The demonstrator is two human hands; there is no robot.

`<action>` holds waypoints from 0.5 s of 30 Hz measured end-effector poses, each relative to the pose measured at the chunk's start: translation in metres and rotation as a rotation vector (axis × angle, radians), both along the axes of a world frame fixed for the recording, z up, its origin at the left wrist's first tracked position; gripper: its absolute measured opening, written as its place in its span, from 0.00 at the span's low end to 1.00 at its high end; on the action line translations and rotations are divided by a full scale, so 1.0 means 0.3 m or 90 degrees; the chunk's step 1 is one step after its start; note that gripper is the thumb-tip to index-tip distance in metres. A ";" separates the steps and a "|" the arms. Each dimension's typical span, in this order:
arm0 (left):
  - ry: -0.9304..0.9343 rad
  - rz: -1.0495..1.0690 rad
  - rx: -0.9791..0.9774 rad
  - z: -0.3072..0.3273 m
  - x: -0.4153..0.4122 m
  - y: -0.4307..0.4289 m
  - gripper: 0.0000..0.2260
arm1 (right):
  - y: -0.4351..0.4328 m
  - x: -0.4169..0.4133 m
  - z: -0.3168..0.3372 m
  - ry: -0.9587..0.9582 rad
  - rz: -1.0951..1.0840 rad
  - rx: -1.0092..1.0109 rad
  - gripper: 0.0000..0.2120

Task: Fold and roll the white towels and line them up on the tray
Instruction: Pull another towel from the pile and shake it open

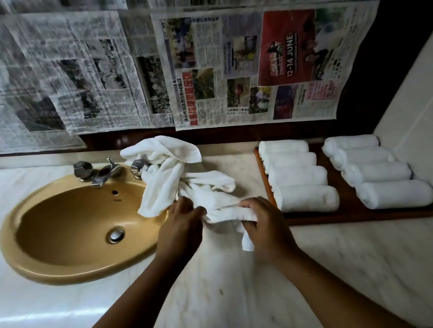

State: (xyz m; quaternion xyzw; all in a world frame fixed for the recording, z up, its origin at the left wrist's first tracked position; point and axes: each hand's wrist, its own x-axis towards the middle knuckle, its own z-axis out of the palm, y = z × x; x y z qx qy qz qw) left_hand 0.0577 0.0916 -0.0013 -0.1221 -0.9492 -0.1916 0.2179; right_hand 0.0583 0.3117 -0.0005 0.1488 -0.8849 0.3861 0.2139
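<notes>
A heap of loose white towels [170, 168] lies on the marble counter between the sink and the tray, one edge draped over the tap. From its near end I hold a crumpled white towel [230, 213]. My left hand [181, 225] pinches its left side. My right hand [264, 223] grips its right side, and a corner hangs below the fist. The dark wooden tray [350, 212] on the right carries several rolled white towels [306, 198] in two rows.
A tan oval sink [66, 229] with a chrome tap [101, 174] fills the left of the marble counter [234, 293]. Newspaper sheets [227, 66] cover the wall behind. A tiled side wall [420, 109] bounds the tray on the right.
</notes>
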 end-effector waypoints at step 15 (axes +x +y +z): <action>-0.265 0.255 0.523 0.069 -0.146 -0.159 0.16 | 0.122 0.027 0.144 0.013 0.154 0.038 0.09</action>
